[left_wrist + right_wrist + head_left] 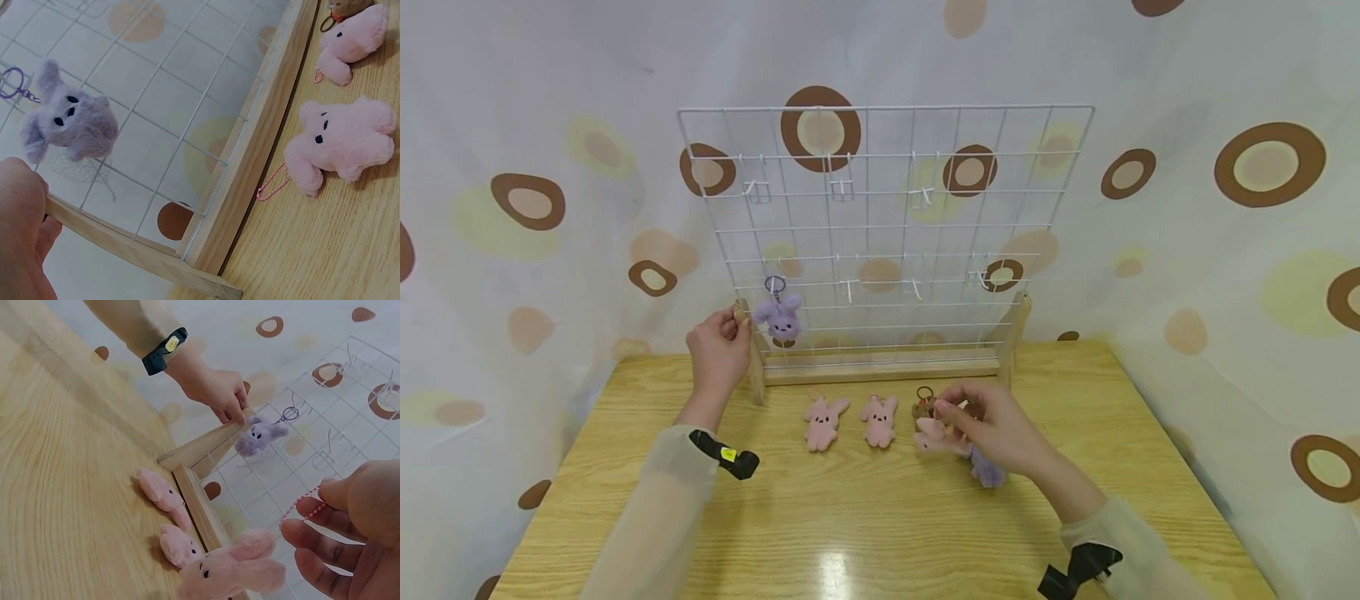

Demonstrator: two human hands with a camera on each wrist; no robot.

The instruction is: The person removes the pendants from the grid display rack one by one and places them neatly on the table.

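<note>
My left hand (718, 354) grips the top of the left wooden upright (755, 367) of a white wire grid rack (887, 107). Beside it, a purple plush rabbit keychain (781, 318) hangs by its ring from a hook on the grid. Over the table's right half, my right hand (1003, 429) pinches the pink bead chain (292, 505) of a pink plush rabbit keychain (225, 572), which dangles below the fingers. Behind that hand, partly hidden, are a brown plush keychain (922, 408) and another purple plush (988, 473).
Two more pink plush rabbits, a left one (822, 425) and a right one (878, 421), lie face up before the rack's wooden base bar (880, 368). Several white hooks stick out from the grid, one low in the middle (848, 290). A patterned cloth (1187, 275) hangs behind.
</note>
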